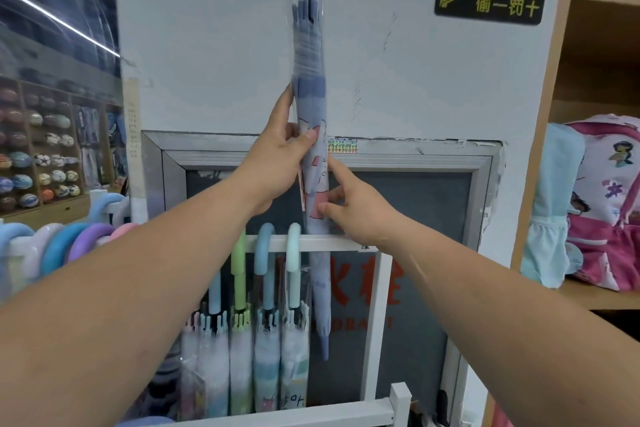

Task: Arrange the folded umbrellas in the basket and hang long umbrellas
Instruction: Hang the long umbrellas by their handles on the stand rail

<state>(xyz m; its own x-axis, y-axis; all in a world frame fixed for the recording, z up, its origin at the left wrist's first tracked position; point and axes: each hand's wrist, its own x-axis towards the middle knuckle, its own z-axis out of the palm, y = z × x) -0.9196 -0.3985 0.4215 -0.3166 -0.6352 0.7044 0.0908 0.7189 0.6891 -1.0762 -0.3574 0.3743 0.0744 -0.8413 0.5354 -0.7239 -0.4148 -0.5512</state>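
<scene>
A long blue umbrella (309,55) in a clear plastic sleeve stands upright in front of the white wall, its tip pointing down past the white rack rail (332,242). My left hand (282,163) grips its middle from the left, thumb across the front. My right hand (349,203) pinches the folded canopy just below, from the right. Several long umbrellas (266,333) hang by curved handles from the rail, left of the held one.
More pastel curved handles (69,243) line a rail at the left. A white rack post (375,319) stands right of the tip. Wooden shelves at the right hold a pink backpack (609,201). Ball displays (41,163) fill the far left.
</scene>
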